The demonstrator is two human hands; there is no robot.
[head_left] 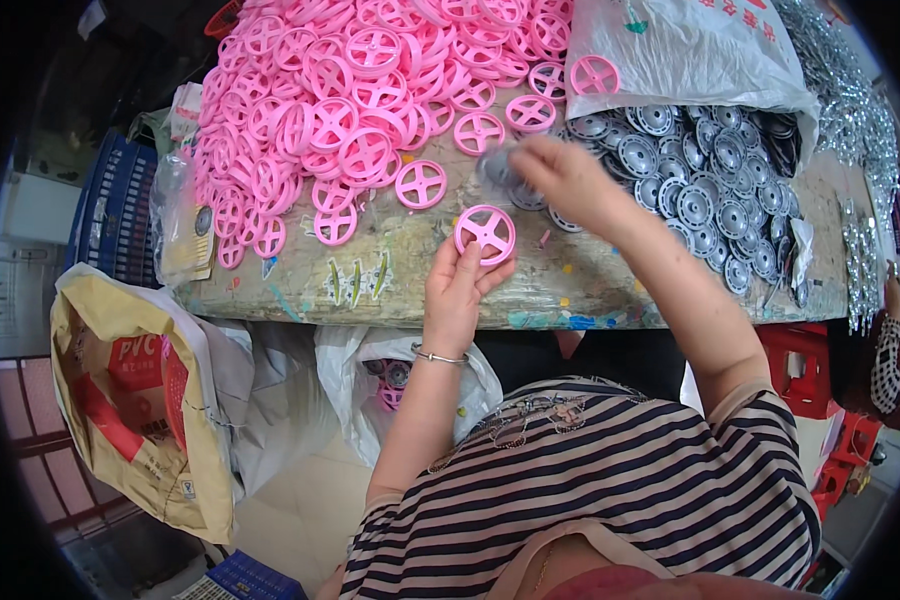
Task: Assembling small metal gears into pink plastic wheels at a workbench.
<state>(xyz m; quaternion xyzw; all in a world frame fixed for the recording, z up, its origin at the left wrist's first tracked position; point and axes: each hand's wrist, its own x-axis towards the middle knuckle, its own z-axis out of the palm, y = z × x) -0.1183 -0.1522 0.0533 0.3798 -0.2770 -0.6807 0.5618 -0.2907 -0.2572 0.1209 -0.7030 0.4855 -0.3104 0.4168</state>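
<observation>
My left hand [455, 292] grips a pink spoked wheel [486, 232] by its lower edge, just above the table's near edge. My right hand [568, 180] is farther off and to the right, its fingers closed on a grey disc [496, 168] that motion blurs. Several loose pink wheels lie beyond my hands, among them one [421, 185] to the left. To the right spreads a heap of round grey discs [694, 206] with ringed faces.
A large heap of pink wheels [320, 120] covers the table's far left. A white plastic bag [690, 60] lies behind the grey discs. Below the table edge, a white bag [345, 350] holds pink and grey pieces, and a tan sack [80, 330] stands at left.
</observation>
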